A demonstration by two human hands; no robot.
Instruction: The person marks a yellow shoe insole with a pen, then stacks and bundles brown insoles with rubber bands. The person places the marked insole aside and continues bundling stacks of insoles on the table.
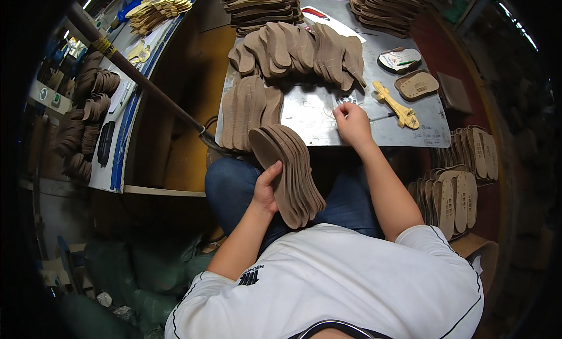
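My left hand (268, 187) grips a thick stack of brown shoe insoles (288, 172), thumb on the near face, held upright above my lap at the table's front edge. Curled closed, my right hand (353, 123) is over the metal tabletop (307, 119); whatever its fingers hold, if anything, is hidden. A thin dark tool (383, 116) lies just right of that hand. Beyond both hands, a fanned row of brown insoles (331, 52) curves across the table, and another leaning group of insoles (243, 113) stands at its left edge.
A yellow template (399, 106) lies at right, near a tan sole piece (417, 85) and a white-topped pad (400, 59). Tall insole piles (260, 8) stand at the back. Soles with punched holes (456, 201) are stacked low at right. A dark pole (146, 84) slants in from the left.
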